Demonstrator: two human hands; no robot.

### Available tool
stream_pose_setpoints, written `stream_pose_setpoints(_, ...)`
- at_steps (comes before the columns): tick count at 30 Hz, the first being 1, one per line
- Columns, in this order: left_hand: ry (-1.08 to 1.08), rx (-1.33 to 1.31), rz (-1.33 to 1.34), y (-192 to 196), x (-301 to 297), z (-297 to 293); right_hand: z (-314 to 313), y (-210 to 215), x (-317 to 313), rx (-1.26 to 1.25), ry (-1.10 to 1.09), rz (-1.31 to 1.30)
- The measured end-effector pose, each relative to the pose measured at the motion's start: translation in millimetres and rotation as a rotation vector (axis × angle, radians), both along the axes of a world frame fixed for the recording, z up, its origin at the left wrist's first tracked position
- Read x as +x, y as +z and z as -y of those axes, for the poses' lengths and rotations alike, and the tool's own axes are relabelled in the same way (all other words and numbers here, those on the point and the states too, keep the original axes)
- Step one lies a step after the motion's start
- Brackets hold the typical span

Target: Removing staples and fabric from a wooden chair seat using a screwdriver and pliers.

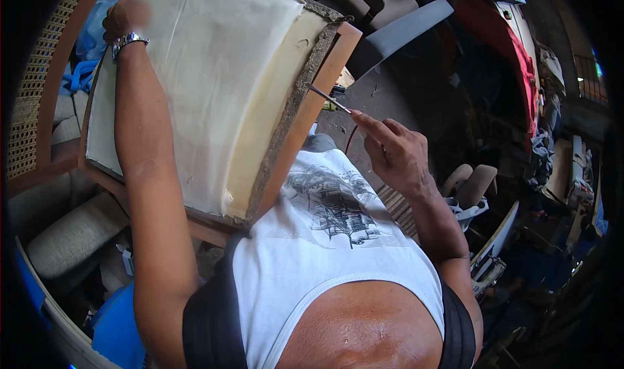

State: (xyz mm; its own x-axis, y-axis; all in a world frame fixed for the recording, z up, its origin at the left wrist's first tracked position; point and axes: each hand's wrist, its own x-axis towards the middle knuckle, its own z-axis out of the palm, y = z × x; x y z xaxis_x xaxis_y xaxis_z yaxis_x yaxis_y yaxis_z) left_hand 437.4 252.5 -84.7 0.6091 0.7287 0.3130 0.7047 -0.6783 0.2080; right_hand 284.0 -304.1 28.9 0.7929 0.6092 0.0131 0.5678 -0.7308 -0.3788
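Observation:
My right hand (398, 149) is closed round a screwdriver (330, 99) with a slim metal shaft; its handle is hidden in my palm. The index finger lies along the shaft, and the tip meets the seam between wooden frame and padding. In front of me is a chair seat with a foam pad (283, 109), partly covered by a thin whitish sheet (208, 76). A brown, rough fibrous edge (286, 119) runs beside the orange-brown wooden frame (305, 112). My left hand (127, 17), with a metal watch at the wrist, is at the seat's far left edge; its fingers are blurred.
A woven cane panel (38, 63) in a wooden frame stands at the left. Below it lie grey cushions (78, 232) and a blue object (120, 327). Grey upholstered seat parts (403, 34) are beyond the seat, with red cloth (500, 34) and assorted clutter to the right.

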Motion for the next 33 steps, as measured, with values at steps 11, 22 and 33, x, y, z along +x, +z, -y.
stream_pose_setpoints(11, -0.025, -0.026, -0.064, -1.8, -0.6, -1.4, -23.9, 35.4, -13.0, -0.255, 0.011, 0.022)
stream_pose_setpoints(22, -0.037, -0.013, 0.012, -14.8, 7.2, -31.8, -7.9, -32.3, -8.6, 0.064, -0.028, -0.025)
stream_pose_setpoints(33, -0.037, -0.028, 0.052, -16.6, 6.0, -22.5, -6.4, -29.4, -12.2, 0.051, -0.049, -0.069)
